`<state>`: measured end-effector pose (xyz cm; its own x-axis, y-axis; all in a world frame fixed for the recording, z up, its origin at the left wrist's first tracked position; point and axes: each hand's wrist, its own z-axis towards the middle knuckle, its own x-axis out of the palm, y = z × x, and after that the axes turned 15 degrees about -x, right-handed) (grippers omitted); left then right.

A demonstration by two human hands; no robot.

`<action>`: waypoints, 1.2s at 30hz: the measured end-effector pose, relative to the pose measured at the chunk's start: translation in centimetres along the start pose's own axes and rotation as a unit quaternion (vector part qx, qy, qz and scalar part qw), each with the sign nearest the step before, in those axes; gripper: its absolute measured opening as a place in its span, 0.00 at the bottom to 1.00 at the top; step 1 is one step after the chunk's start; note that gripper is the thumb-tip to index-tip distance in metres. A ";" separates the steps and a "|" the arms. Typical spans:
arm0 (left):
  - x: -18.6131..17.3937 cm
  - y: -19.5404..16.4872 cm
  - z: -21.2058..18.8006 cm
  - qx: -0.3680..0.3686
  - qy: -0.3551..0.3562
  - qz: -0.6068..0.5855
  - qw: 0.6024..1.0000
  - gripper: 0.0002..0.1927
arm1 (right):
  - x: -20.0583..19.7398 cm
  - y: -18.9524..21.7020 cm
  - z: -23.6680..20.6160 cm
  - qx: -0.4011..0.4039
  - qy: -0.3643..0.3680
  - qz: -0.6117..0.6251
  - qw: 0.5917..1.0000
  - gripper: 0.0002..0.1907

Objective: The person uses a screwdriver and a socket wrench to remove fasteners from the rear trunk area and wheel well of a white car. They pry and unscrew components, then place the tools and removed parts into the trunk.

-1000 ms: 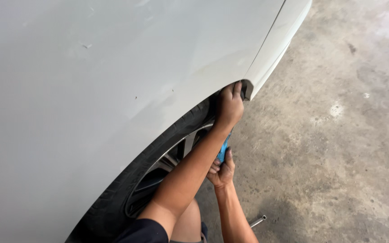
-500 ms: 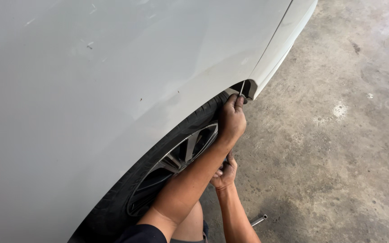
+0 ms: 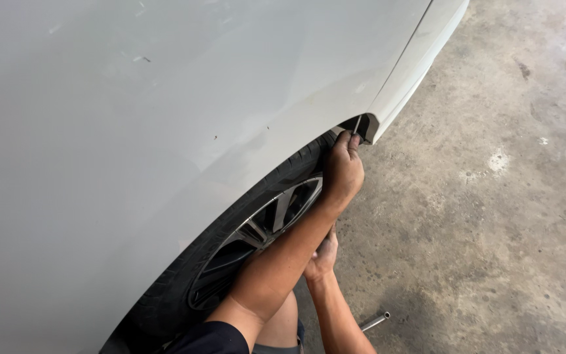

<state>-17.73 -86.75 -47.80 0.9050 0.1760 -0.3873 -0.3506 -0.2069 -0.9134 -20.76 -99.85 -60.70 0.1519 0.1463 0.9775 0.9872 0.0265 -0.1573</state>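
Observation:
My left hand [image 3: 342, 172] reaches up to the rear corner of the wheel arch on a white car body [image 3: 165, 131]. Its fingers pinch a thin metal tool shaft [image 3: 357, 124] that points into the dark gap at the arch edge. Below it, my right hand [image 3: 323, 257] is half hidden behind my left forearm, close to the tyre [image 3: 296, 164]. The fingers look curled, and what they hold is hidden. The alloy wheel [image 3: 263, 226] with dark spokes shows behind my left forearm.
A short metal tube [image 3: 375, 321] lies on the stained concrete floor [image 3: 492, 229] beside my right forearm. The white sill panel [image 3: 420, 59] runs away to the upper right. My bent knee [image 3: 280, 328] is at the bottom edge.
My left hand stays at the arch corner, and the thin shaft now shows above its fingers. The blue object seen at my right hand a second ago is no longer visible.

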 end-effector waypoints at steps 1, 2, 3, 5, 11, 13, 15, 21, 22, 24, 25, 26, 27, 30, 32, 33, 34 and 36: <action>0.0 -0.1 0.0 -0.017 -0.003 0.008 1.000 0.17 | -0.4 0.4 -0.2 0.075 0.154 0.103 0.980 0.20; -0.1 -0.1 0.0 -0.001 -0.007 0.010 1.000 0.17 | -0.8 0.5 -0.2 0.146 0.299 0.201 0.921 0.18; -0.2 -0.1 0.0 0.013 -0.010 0.012 1.000 0.18 | -1.2 0.5 -0.1 0.090 0.183 0.135 0.970 0.16; -0.2 0.0 0.0 0.049 -0.024 0.022 0.998 0.18 | -1.7 0.5 0.1 -0.032 -0.054 -0.011 0.998 0.11; 0.2 0.3 0.5 0.063 -0.008 0.041 0.997 0.17 | -0.4 -0.5 0.8 -0.132 -0.066 -0.203 0.968 0.11; 0.5 0.4 1.0 0.099 -0.033 0.038 0.994 0.17 | -0.1 -0.6 0.6 -0.091 -0.097 -0.138 0.981 0.13; 0.8 0.6 1.3 0.075 -0.024 0.025 0.997 0.17 | 0.1 -0.3 0.2 -0.003 -0.017 -0.008 1.000 0.18; 1.4 1.0 2.3 0.022 -0.021 0.059 0.998 0.18 | 0.2 0.8 -0.1 0.113 0.124 0.070 0.983 0.12; 1.4 1.0 2.4 0.101 -0.052 0.047 0.992 0.17 | 0.4 0.7 0.0 0.054 0.060 -0.043 0.996 0.13; 1.2 0.8 2.4 0.181 -0.085 0.044 0.979 0.18 | 0.8 0.2 0.2 -0.048 -0.022 -0.165 0.985 0.19; 1.1 0.7 2.2 0.177 -0.091 0.056 0.978 0.18 | 1.2 -0.1 0.2 -0.084 -0.041 -0.178 0.980 0.23; 0.9 0.5 2.1 0.170 -0.099 0.069 0.978 0.18 | 1.6 -0.4 0.2 -0.115 -0.062 -0.192 0.973 0.28; 0.8 0.4 1.8 0.137 -0.075 0.069 0.985 0.19 | 1.8 -0.4 0.1 -0.109 -0.037 -0.181 0.977 0.26; 0.6 -0.4 1.7 0.070 -0.031 0.059 0.995 0.19 | 1.9 0.0 0.1 -0.042 -0.029 -0.143 0.988 0.26; 0.5 -0.7 1.7 0.053 -0.011 0.045 0.998 0.19 | 1.6 0.8 -0.2 0.042 -0.136 -0.104 0.984 0.42; 0.6 -0.8 1.8 0.071 -0.022 0.040 0.996 0.19 | 1.5 1.3 -0.2 0.103 0.007 -0.011 0.995 0.33; 0.7 -0.9 1.8 0.089 -0.034 0.035 0.995 0.19 | 1.3 1.6 -0.3 0.159 0.153 0.081 0.972 0.25; 0.8 -0.8 2.1 0.105 -0.039 0.030 0.993 0.19 | 1.0 1.8 -0.3 0.153 0.181 0.088 0.967 0.17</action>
<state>-17.22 -84.40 -47.67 0.8623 0.2455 -0.4429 -0.4534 -0.0154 -0.8912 -18.84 -99.91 -59.96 0.3776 -0.1799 0.9083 0.8923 0.3328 -0.3051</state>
